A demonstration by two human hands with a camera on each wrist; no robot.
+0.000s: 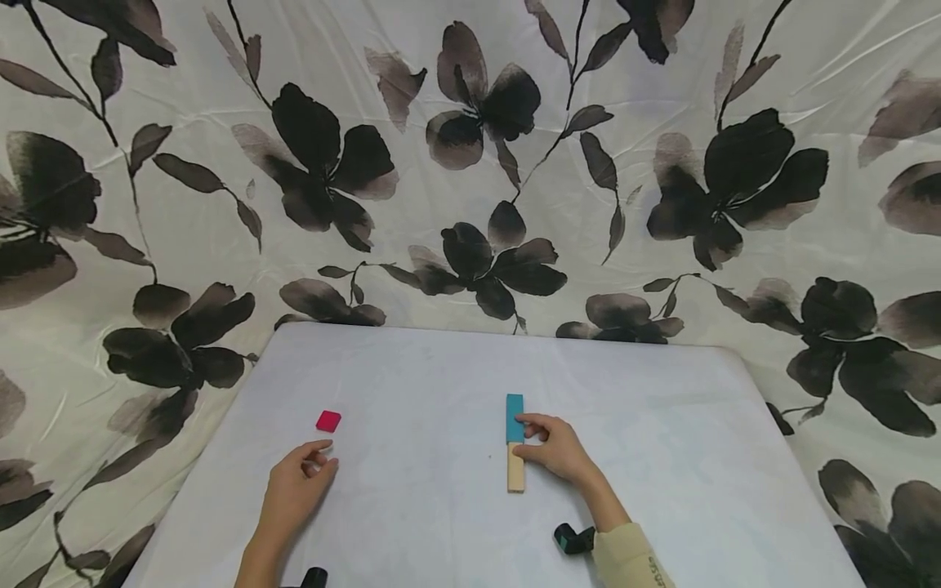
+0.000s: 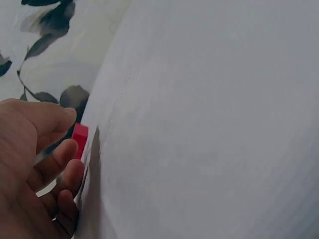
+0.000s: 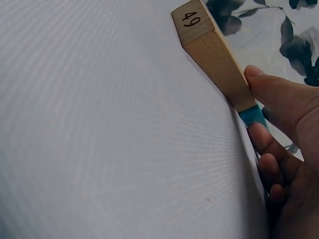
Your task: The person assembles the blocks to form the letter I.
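left hand (image 1: 294,488): fingers loosely bent, holding nothing, just short of the red block (image 1: 328,421)
right hand (image 1: 561,447): thumb touching the plain wooden block (image 1: 516,475), forefinger touching the blue block (image 1: 512,418); seemingly no grip
row: blue block and plain wooden block, end to end on the tabletop (image 1: 419,506)
red block: on the tabletop, well apart
progress: judged partial; row aligned, red block apparently left outside

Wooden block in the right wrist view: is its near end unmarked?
No, the wooden block has dark digits on that end.
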